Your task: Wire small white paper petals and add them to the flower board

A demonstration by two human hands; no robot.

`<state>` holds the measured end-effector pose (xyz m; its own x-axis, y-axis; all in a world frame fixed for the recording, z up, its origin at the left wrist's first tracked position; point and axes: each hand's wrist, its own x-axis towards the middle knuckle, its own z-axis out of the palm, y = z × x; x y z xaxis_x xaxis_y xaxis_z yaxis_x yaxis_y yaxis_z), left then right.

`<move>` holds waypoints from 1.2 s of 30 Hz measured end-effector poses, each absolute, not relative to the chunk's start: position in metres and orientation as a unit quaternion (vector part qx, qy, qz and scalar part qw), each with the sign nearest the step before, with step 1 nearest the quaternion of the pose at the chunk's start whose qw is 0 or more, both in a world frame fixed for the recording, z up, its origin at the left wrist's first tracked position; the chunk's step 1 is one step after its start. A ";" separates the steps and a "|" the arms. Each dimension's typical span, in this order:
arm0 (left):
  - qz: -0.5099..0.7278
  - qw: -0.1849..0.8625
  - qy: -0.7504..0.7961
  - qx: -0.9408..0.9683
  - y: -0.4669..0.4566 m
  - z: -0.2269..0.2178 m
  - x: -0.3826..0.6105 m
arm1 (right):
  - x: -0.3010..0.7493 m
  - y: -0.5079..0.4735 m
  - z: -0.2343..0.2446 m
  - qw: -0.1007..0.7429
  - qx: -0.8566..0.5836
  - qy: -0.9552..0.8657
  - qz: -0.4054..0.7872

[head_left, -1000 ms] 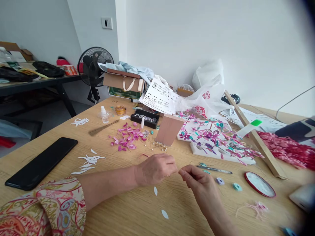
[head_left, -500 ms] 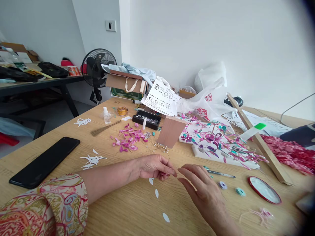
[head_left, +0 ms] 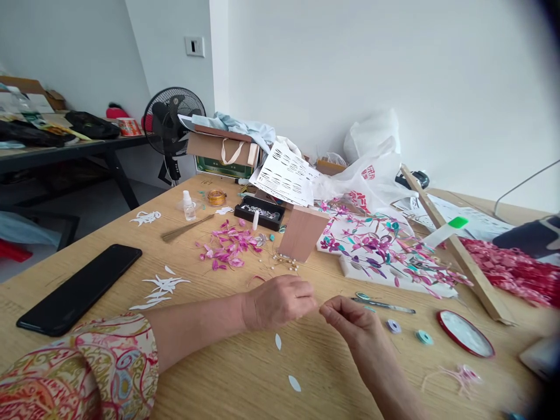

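Note:
My left hand (head_left: 282, 300) is closed over the table, its back turned up and its fingers curled out of sight. Close by on the right, my right hand (head_left: 347, 318) pinches thumb and forefinger together, its tips almost meeting the left hand. Whatever the two hands hold is too small or hidden to name. A thin pink strand (head_left: 256, 279) shows just behind the left hand. White leaf-shaped pieces (head_left: 294, 383) lie on the wood in front of the hands. Behind them are pink petals (head_left: 227, 245) and small pearl-like beads on wires (head_left: 286, 262).
A black phone (head_left: 81, 289) and white paper slivers (head_left: 161, 287) lie on the left. Beside a wooden block (head_left: 303, 233) spread finished pink and teal flower sprays (head_left: 385, 245). Tweezers (head_left: 385, 305), thread spools (head_left: 393, 326) and a red-rimmed dish (head_left: 466, 333) are on the right.
My left hand has rolled over so its back faces up. My right hand's fingers, apart before, have closed into a pinch beside it.

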<state>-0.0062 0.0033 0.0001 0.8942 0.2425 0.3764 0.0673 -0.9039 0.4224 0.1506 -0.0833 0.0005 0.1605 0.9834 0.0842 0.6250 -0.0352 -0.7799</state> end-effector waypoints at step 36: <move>0.138 0.749 0.275 0.587 0.013 -0.004 -0.001 | 0.164 -0.084 0.003 0.346 -0.563 -0.750 -0.013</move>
<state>-0.0014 0.0129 -0.0036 0.8105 0.5292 -0.2509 0.1173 0.2730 0.9548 0.1642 -0.0844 0.0031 -0.1262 0.8357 0.5344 0.8542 0.3655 -0.3698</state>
